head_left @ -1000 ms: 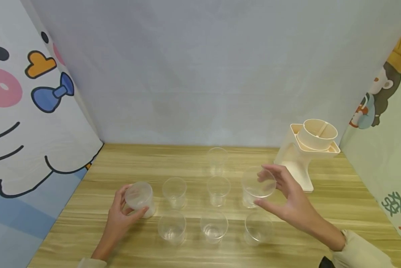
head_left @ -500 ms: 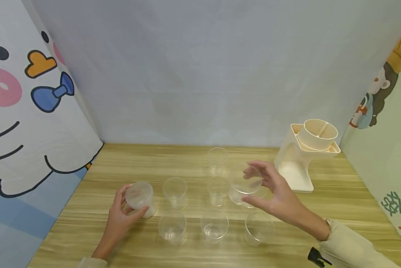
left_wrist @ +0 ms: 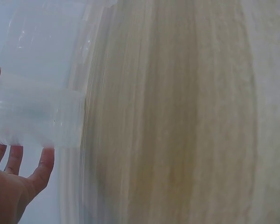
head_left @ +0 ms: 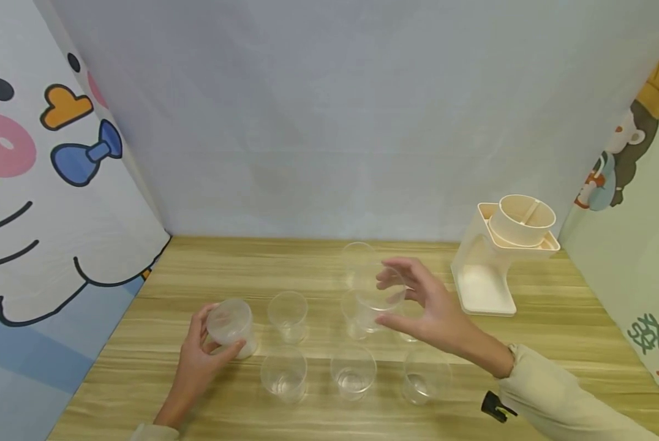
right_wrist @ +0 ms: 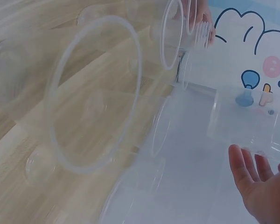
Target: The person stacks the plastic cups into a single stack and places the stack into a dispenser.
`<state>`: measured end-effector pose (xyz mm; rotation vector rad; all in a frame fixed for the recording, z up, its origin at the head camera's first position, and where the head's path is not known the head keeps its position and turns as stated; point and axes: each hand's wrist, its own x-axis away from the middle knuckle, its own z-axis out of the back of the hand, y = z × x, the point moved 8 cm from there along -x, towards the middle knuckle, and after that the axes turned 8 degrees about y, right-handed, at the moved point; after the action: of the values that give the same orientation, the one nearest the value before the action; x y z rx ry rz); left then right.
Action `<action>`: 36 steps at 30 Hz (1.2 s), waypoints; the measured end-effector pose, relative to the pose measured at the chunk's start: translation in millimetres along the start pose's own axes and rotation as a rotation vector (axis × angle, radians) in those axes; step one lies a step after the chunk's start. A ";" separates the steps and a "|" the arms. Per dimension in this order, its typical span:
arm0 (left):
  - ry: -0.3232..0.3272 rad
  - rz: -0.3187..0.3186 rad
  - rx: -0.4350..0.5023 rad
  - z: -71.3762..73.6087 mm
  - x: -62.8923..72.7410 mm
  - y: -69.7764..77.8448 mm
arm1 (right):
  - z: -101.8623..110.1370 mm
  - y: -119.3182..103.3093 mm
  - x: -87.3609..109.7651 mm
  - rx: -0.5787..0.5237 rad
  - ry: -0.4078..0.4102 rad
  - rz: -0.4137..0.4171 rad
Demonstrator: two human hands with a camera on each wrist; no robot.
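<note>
At the left, my left hand (head_left: 197, 358) grips a stack of nested clear plastic cups (head_left: 231, 324); the stack (left_wrist: 37, 114) also shows in the left wrist view. My right hand (head_left: 434, 309) holds one clear plastic cup (head_left: 373, 303) by its side, thumb in front and fingers behind. This cup hangs upright over the middle of the table and overlaps a standing cup (head_left: 350, 315) from the head view. In the right wrist view the held cup (right_wrist: 245, 121) lies between thumb and fingers. A cup (head_left: 409, 337) behind my right hand is mostly hidden.
A front row has a left cup (head_left: 283, 376), a middle cup (head_left: 353, 373) and a right cup (head_left: 420, 380). Another cup (head_left: 287, 312) stands near the stack; one more cup (head_left: 357, 254) stands farther back. A cream-coloured stand (head_left: 484, 288) with a round top is at the right rear.
My right hand has moved left and slightly away from me with its cup, uncovering part of a cup at the right. My left hand and its stack have stayed in place.
</note>
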<state>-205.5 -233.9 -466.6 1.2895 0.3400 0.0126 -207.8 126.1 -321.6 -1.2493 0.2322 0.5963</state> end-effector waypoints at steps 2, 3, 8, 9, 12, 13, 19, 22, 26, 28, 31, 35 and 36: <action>-0.001 -0.002 -0.003 -0.1 0.3 -0.1 | -3.7 0.1 -2.8 -0.015 -0.008 0.001; -0.001 -0.003 -0.004 -0.1 0.3 -0.1 | -5.5 0.4 -4.1 -0.018 -0.012 -0.001; -0.001 -0.004 -0.009 0.0 0.3 0.3 | -16.6 2.4 -11.0 -0.048 -0.033 0.002; -0.002 -0.004 -0.011 0.0 0.1 0.4 | -19.1 2.9 -12.4 -0.054 -0.037 0.002; -0.003 -0.001 -0.013 0.0 -0.2 0.6 | -26.8 3.7 -15.9 -0.073 -0.052 -0.007; -0.005 -0.002 -0.013 -0.1 -0.2 0.6 | -29.4 3.5 -17.1 -0.080 -0.057 -0.010; -0.009 -0.003 -0.002 -0.5 0.4 -0.1 | -45.0 1.7 -24.5 -0.111 -0.092 -0.012; -0.005 -0.001 -0.003 -0.5 0.3 -0.5 | -52.3 2.8 -26.7 -0.126 -0.109 -0.018; -0.003 -0.002 -0.007 -1.1 -0.4 0.0 | -59.4 3.0 -28.3 -0.123 -0.123 -0.027; -0.005 -0.002 -0.009 -1.4 -0.8 0.6 | -62.4 2.2 -29.6 -0.114 -0.128 -0.030; -0.009 -0.002 -0.013 -1.5 -0.8 1.6 | -68.2 2.1 -32.5 -0.103 -0.142 -0.034; -0.011 0.004 -0.015 -1.1 -0.4 2.0 | -78.3 4.8 -36.1 -0.102 -0.160 -0.041; -0.011 0.007 -0.015 -1.0 -0.4 1.9 | -80.8 5.4 -36.9 -0.103 -0.163 -0.044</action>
<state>-205.8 -232.5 -464.9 1.2759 0.3253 0.0141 -228.9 40.6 -334.0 -1.2946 0.0384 0.6752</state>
